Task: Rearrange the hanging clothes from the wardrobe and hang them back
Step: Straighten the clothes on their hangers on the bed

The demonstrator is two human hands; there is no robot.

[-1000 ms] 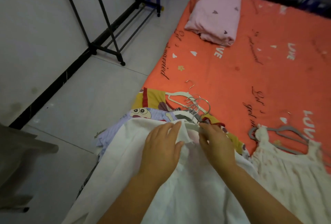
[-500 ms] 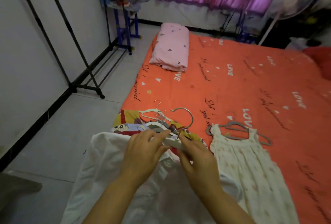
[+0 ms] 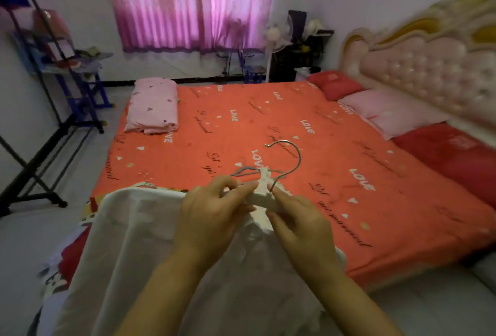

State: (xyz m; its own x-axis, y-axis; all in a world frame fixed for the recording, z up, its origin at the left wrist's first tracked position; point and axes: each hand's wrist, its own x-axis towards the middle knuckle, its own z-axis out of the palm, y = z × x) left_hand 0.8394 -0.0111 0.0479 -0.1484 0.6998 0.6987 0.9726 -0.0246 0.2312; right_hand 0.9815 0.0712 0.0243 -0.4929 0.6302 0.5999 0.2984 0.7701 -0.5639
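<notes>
We are partway through the job, at the step of getting one piece of clothing ready to hang up. The white shirt (image 3: 150, 241) is on a white hanger (image 3: 261, 198), and we hold both up over the near edge of the bed (image 3: 268, 126). The hanger's metal hook (image 3: 294, 156) sticks up and points away from us.

Our left hand (image 3: 212, 209) has its fingers curled and pinches the left side of the hanger by the collar. Our right hand (image 3: 298, 223) pinches the hanger just under the hook. The picture is blurry there, so we think the collar cloth is caught in the left pinch too, but we are not sure.

More clothes lie in a pile (image 3: 69, 255) under the shirt at the near left of the bed. A grey hanger (image 3: 245, 170) with something pale on it lies on the bed just behind our hands.

The black clothes rack (image 3: 55, 201) stands on the floor to the left, well apart from the shirt. Next, we think one hand must take hold near the hook. Then we turn left, carry the shirt over and slip the hook onto the bar. The shirt should sit straight first, so it does not slide off.
</notes>
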